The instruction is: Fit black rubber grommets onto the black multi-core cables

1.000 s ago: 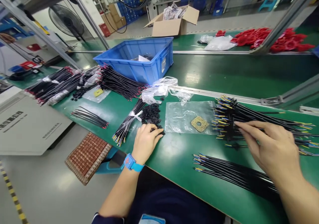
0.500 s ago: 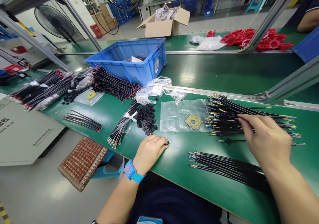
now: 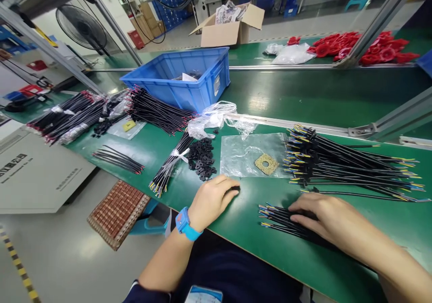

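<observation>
My left hand point(image 3: 213, 200), with a blue wristband point(image 3: 186, 224), rests on the green bench with curled fingers. A small black plastic piece point(image 3: 237, 187) shows partly at its fingertips. Beyond it lies a pile of similar black plastic pieces point(image 3: 201, 158). Over a row of black cables point(image 3: 278, 218) with stripped coloured ends, my right hand point(image 3: 319, 213) is lowered, thumb and forefinger apart at the cables; no cable is visibly lifted. Behind it lies a heap of black cables point(image 3: 354, 163) with black pieces fitted near their left ends. One such cable point(image 3: 357, 194) lies at the near side.
A clear plastic bag point(image 3: 236, 157) with a speckled square pad point(image 3: 266, 164) lies mid-bench. Left are a tied cable bundle point(image 3: 170, 163), loose cables point(image 3: 118, 159) and a blue bin point(image 3: 189, 91). A metal rail point(image 3: 297, 126) runs behind; red parts point(image 3: 337, 46) lie beyond.
My right hand has moved from the heap of fitted cables down and left to the row of cables nearer me. My left hand has shifted slightly right. The view has turned a little.
</observation>
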`<state>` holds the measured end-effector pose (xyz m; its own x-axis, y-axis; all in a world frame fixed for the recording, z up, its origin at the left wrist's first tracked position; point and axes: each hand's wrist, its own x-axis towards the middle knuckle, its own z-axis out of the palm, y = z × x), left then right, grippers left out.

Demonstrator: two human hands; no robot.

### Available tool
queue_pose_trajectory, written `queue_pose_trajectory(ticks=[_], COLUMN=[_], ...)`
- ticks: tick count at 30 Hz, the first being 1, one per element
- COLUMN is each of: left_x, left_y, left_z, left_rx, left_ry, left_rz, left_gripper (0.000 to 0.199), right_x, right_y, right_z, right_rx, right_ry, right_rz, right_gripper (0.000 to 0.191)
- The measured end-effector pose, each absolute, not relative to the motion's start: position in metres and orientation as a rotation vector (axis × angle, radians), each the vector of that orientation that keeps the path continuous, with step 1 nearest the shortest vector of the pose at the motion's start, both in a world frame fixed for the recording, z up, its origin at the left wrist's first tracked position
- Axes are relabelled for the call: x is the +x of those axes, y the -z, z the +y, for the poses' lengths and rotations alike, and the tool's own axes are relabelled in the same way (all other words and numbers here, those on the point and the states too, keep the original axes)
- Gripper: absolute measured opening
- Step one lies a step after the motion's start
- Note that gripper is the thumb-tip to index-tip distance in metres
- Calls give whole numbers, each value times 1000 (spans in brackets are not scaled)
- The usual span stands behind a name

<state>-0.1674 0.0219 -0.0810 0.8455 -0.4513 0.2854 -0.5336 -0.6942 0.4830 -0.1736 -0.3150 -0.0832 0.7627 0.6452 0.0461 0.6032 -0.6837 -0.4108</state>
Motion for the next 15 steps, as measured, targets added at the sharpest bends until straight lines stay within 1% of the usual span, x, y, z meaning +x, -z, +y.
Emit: queue_pose_trajectory(ticks=[4, 7, 9, 11, 15], left_x=[-148, -136, -133, -133, -138], left_y=[80, 87, 94, 100, 102], left_z=[0, -9, -10, -8, -5], left_rx=[2149, 2001, 1950, 1933, 1921], left_ry=[-425, -503, -524, -517, -489], left_rz=[-657, -561, -504, -469, -457], left_gripper=[14, 13, 13, 13, 14], right_x=[-174, -176, -177, -177, -175], right_y=[86, 86, 84, 81, 79], right_z=[-308, -304, -303, -302, -303], right_rx=[-2582, -2595, -2582, -2559, -2509], right_ry=[-81, -30, -18, 9, 75], right_rz=[-972, -977, -993, -979, -946], right_gripper=[16, 14, 15, 19, 23])
